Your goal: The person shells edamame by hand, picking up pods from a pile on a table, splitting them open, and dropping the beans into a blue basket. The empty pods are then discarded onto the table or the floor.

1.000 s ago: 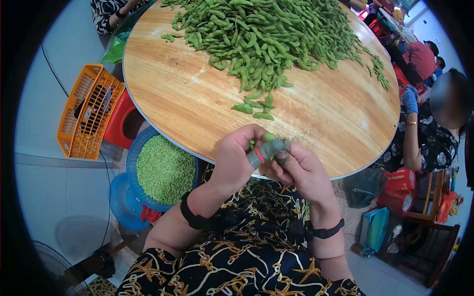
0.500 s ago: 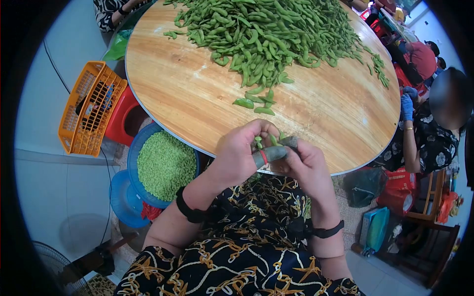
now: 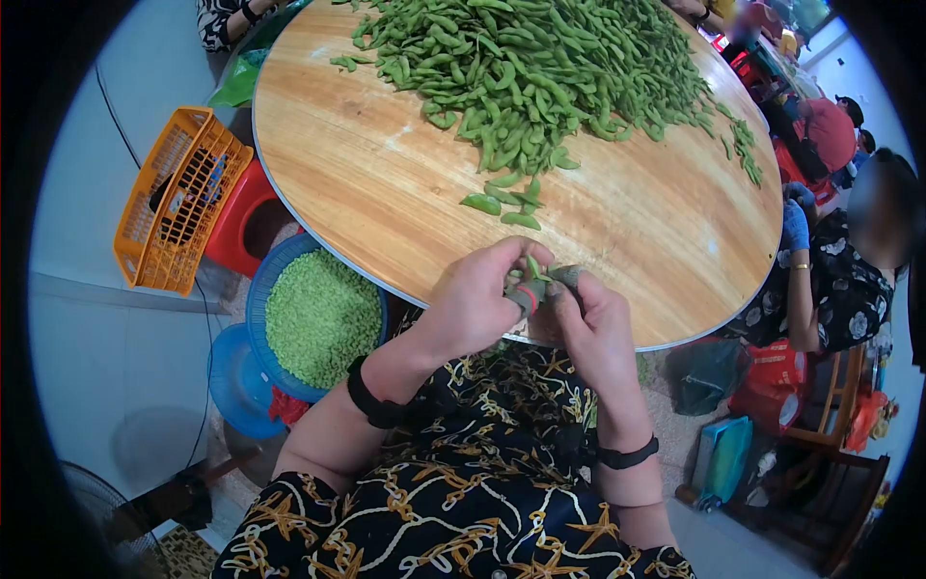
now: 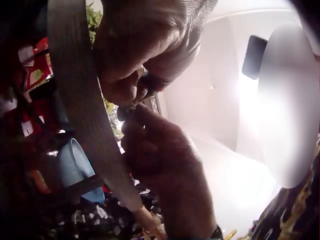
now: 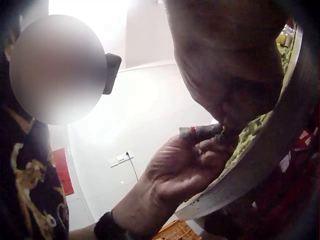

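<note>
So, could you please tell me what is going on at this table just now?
A person sits at the round wooden table, both hands together near its edge. The left hand and right hand pinch a green pod between them. A big heap of pods lies on the table, with a few loose ones nearer the hands. Beside the table, a blue basket holds many shelled green beans.

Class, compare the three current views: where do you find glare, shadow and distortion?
Head: even light on the table, black corners, stretched edges; left wrist: glare on the wall, left hand shadowed; right wrist: glare near the top, right hand dark.
</note>
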